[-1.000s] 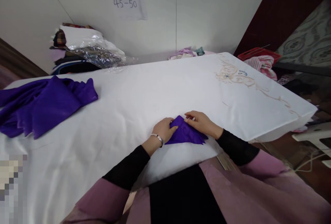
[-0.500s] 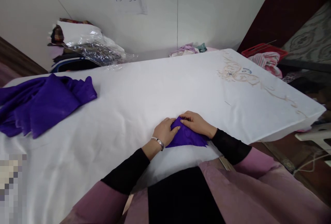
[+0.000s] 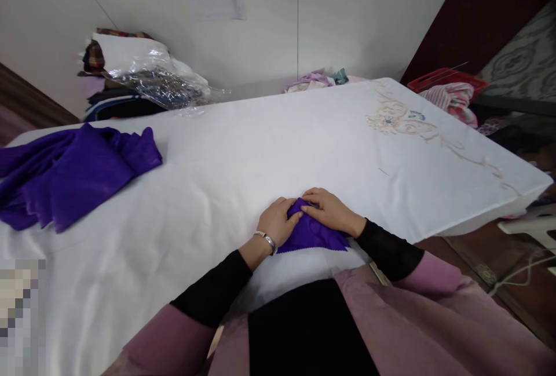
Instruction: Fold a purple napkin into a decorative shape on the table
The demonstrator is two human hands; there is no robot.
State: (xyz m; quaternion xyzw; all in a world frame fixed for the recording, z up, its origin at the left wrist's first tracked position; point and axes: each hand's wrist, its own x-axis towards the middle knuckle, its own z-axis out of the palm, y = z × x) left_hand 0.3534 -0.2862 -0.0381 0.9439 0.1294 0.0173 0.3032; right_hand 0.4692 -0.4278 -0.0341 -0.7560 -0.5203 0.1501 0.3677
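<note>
A small piece of purple cloth (image 3: 319,237) with a zigzag-cut lower edge lies at the near side of the white-covered table (image 3: 260,150). My left hand (image 3: 278,221), with a silver bracelet at the wrist, is closed on its left part, thumb on top. On the upper right part, my right hand (image 3: 328,209) pinches the same cloth between thumb and fingers. The two thumbs are close together near the cloth's top. A larger purple cloth (image 3: 87,176) lies rumpled at the far left of the table.
Folded fabrics and a clear plastic bag (image 3: 174,89) are piled behind the table at the left. A red basket (image 3: 480,82) with striped cloth stands at the back right. A thin needle-like object (image 3: 384,171) lies right of my hands.
My right thumb has shifted slightly down and left on the small purple cloth, whose lower edge sits a little lower. The camera view has moved slightly.
</note>
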